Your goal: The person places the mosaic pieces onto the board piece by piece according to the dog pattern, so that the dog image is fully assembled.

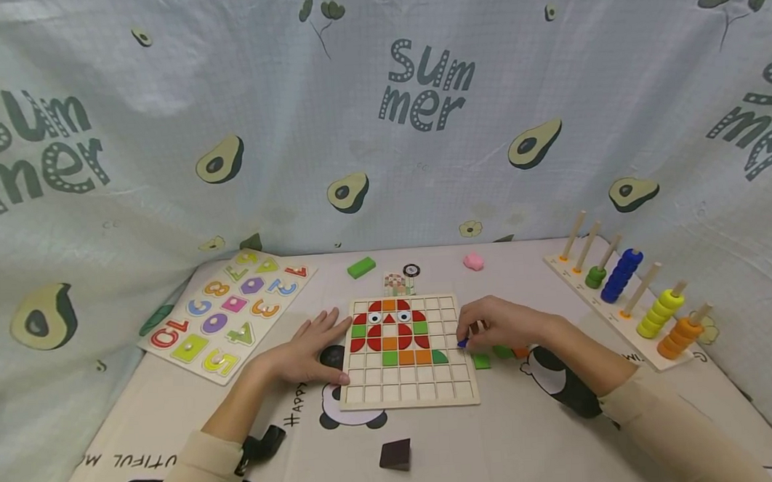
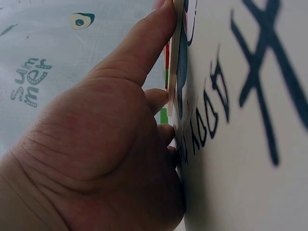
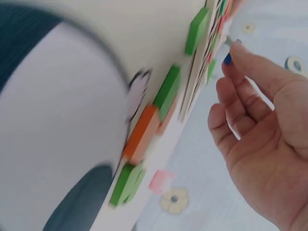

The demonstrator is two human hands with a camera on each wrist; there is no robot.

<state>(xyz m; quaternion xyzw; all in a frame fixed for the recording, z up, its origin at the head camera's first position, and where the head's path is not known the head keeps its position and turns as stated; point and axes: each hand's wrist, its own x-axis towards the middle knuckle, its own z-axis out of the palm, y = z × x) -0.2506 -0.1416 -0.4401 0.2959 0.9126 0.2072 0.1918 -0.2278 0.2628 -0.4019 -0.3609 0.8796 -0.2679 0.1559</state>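
A square wooden grid board (image 1: 407,393) lies mid-table, its upper cells filled with red, orange, green and white-eyed tiles. On the row below sit a green square, two orange tiles and a green curved tile (image 1: 440,356). My left hand (image 1: 306,351) lies spread at the board's left edge, thumb and a fingertip touching the rim. My right hand (image 1: 502,322) pinches a small blue tile (image 3: 227,58) between thumb and index finger, over the board's right edge. Its other fingers are loosely curled, as the right wrist view shows.
Loose green and orange tiles (image 3: 142,134) lie right of the board. Behind it are a pattern card (image 1: 398,284), a green block (image 1: 361,268) and a pink lump (image 1: 474,262). A number puzzle (image 1: 199,363) stands left, a peg counter (image 1: 639,315) right. A dark folded piece (image 1: 395,455) lies in front.
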